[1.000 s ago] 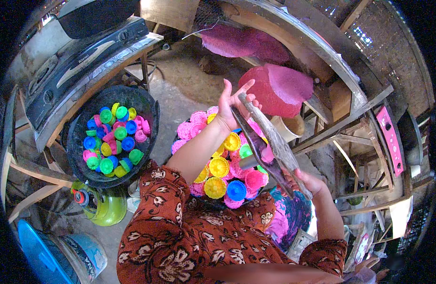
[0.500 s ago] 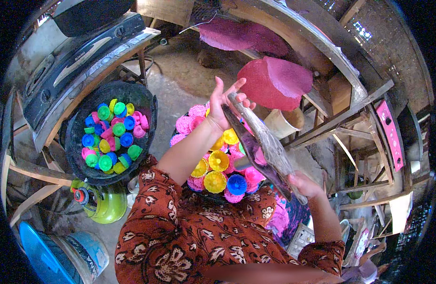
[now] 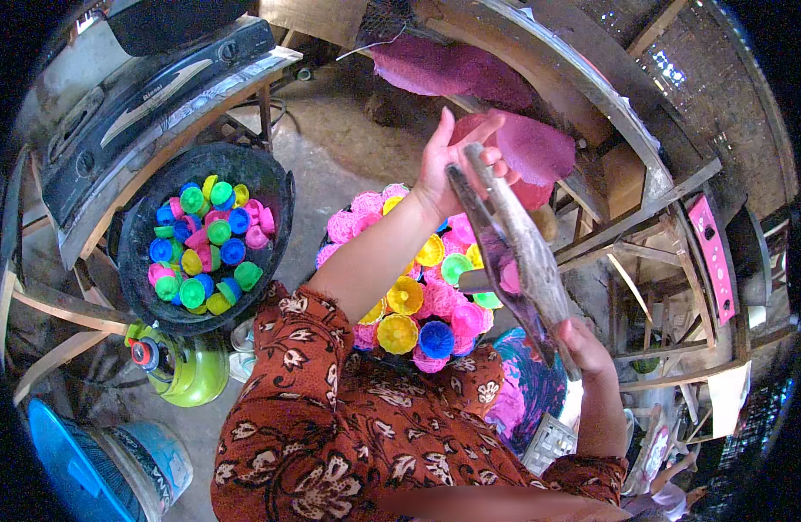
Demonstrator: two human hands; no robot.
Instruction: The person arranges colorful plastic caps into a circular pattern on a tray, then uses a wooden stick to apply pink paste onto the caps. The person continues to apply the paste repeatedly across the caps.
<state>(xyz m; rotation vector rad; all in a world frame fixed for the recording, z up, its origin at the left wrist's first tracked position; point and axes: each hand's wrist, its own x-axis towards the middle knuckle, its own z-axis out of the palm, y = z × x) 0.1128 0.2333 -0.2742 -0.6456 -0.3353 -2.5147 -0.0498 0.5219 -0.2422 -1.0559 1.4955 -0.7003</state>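
Note:
A weathered two-armed wooden press (image 3: pixel 532 252) slants in front of me, its arms parted and purple-pink stains inside. Round the far tip of one arm curl some fingers of my left hand (image 3: pixel 444 165); its thumb and forefinger point outward. At the near end, my right hand (image 3: pixel 585 345) grips the press. A short grey cylinder (image 3: pixel 475 280) sticks out from its left side. Below lies a heap of pink stringy lumps (image 3: pixel 439 300) with yellow, blue and green fluted cups, such as a yellow cup (image 3: pixel 398 333). The press and my left forearm hide part of the heap.
On the left, a black basin (image 3: pixel 137 300) holds many coloured cups. Beside it are a green gas cylinder (image 3: pixel 191 370), a dark stove (image 3: pixel 157 104) on a wooden stand, and a blue bucket (image 3: pixel 157 461). Pink sheets (image 3: pixel 452 70) lie at the back; wooden frames (image 3: pixel 661 252) stand right.
Both hands and the press have shifted to the right, and my left hand has moved farther away from me. The press now stands steeper across the view, uncovering more of the heap.

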